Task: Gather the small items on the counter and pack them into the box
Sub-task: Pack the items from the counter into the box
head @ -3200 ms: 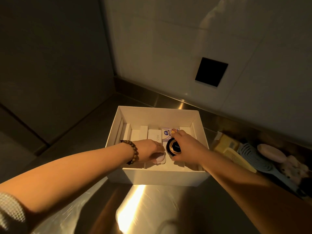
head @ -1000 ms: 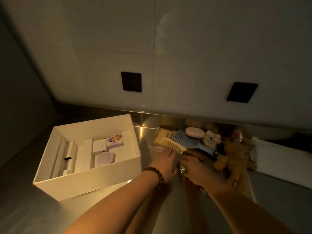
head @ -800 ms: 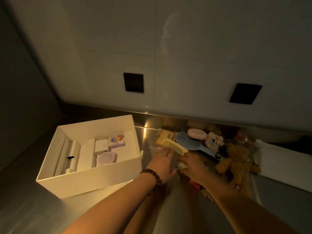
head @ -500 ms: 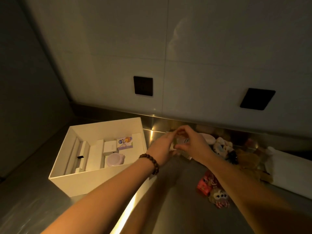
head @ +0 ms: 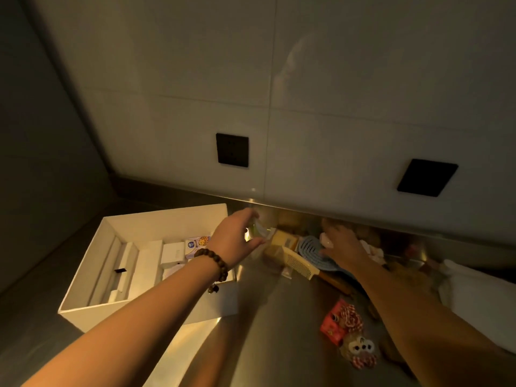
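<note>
Our left hand [head: 237, 238] pinches a small clear item [head: 258, 231] beside the white box [head: 156, 219] — our right hand [head: 342, 244], fingers spread, touches the blue hairbrush [head: 310, 248].

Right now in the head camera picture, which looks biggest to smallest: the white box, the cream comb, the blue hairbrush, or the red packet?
1. white box, by far the largest.
2. blue hairbrush, though the right hand hides part of it.
3. cream comb and red packet: they look alike, and the packet is nearer the camera.
</note>
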Demonstrator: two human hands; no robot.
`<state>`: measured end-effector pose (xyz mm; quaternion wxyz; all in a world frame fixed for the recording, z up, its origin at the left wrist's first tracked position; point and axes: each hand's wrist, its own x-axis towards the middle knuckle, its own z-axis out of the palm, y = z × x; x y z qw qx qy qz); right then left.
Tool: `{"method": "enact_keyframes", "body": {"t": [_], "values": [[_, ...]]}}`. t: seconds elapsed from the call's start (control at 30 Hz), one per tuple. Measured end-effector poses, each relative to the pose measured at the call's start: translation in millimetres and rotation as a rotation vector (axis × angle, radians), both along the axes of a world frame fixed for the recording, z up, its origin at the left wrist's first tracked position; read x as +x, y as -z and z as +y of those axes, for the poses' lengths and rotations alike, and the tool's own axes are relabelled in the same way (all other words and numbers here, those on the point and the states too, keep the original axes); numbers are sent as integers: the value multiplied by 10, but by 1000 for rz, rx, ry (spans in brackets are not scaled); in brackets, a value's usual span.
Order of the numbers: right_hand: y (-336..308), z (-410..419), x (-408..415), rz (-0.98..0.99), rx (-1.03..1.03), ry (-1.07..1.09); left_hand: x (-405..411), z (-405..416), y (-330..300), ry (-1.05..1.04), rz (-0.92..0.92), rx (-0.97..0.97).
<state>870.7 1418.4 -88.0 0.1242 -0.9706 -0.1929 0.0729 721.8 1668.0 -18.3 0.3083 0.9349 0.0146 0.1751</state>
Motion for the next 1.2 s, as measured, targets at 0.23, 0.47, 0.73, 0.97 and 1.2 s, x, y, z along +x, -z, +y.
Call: {"method": "enact_keyframes", "body": {"t": [0.23, 0.47, 0.73, 0.97, 1.2], "values": [[303, 23, 146, -39, 51, 62, -38, 441, 56, -97, 28, -2], [-111, 418, -100, -112, 381, -66, -183, 985, 87, -173, 103, -59], [-842, 1346, -707, -78, 516, -272, -211, 1390, 434, -69, 464, 114], [-808, 1474, -708, -56, 474, -263, 30, 1354, 788, 275, 745, 209], [-658, 1471, -622, -34, 473, -274, 31, 1508, 876, 238, 427, 401]]}}
